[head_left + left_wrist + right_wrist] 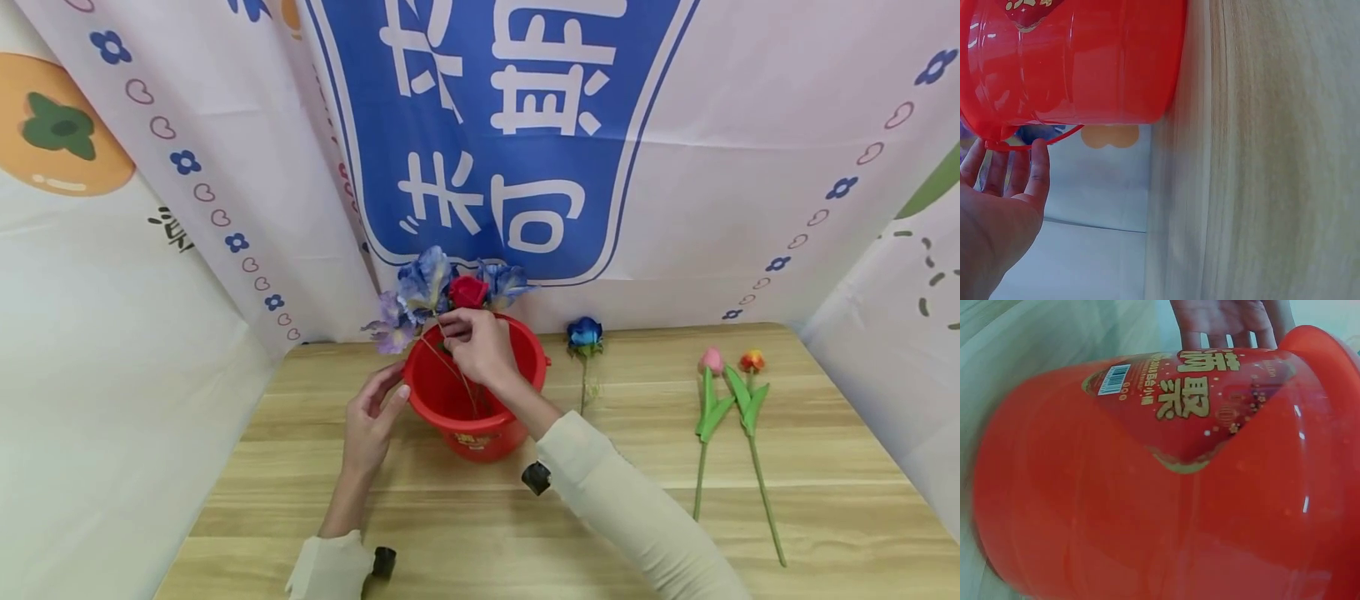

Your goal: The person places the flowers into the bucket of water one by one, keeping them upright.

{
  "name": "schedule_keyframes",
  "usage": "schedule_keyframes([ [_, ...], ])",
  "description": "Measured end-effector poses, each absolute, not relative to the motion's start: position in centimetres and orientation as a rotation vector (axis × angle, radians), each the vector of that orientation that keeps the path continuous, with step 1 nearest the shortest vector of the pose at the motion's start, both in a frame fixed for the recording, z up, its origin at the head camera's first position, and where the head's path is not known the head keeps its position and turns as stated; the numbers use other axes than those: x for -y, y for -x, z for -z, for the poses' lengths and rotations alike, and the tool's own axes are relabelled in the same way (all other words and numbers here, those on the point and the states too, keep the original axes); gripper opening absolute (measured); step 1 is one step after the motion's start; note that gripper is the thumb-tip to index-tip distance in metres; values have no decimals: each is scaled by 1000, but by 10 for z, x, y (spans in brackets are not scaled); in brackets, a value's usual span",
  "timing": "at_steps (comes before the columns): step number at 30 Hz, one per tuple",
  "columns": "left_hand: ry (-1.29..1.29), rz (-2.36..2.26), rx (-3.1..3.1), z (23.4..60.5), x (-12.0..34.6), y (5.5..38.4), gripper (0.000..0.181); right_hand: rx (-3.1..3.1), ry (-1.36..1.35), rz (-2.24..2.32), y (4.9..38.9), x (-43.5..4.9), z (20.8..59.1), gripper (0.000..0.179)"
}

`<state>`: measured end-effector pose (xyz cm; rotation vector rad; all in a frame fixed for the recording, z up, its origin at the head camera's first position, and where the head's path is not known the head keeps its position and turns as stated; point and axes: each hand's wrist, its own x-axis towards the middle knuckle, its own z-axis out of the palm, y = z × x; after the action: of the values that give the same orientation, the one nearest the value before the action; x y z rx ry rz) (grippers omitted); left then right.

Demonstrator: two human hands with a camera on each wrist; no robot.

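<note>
A red plastic bucket (491, 448) stands upright on the table, with artificial flowers at its far rim. My left hand (372, 417) touches its left side with outstretched fingers; in the left wrist view the fingertips lie at the bucket's thin handle (1063, 139). Over the bucket's mouth, my right hand (480, 346) pinches the thin stem of a blue iris (426, 282), whose lower end reaches inside. Around that bloom are a red rose (468, 292), another blue flower (504, 283) and a pale purple one (393, 323). The right wrist view shows the bucket's label (1191, 406) and my left hand behind.
A blue rose (584, 333) lies on the wooden table (315, 467), right of the bucket. Farther right lie a pink tulip (712, 361) and an orange-red tulip (752, 361), stems toward me. A printed cloth (712, 208) hangs behind the table's far edge.
</note>
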<state>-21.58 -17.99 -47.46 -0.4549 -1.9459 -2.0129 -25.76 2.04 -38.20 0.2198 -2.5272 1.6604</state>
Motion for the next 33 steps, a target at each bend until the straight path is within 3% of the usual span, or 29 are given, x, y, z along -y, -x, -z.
schedule_keyframes([
  [23,438,1993,1986,475,183,215,38,2494,-224,-1634,258,-23,383,23],
  [33,440,2003,1958,476,181,216,39,2383,-370,-1610,259,-7,366,23],
])
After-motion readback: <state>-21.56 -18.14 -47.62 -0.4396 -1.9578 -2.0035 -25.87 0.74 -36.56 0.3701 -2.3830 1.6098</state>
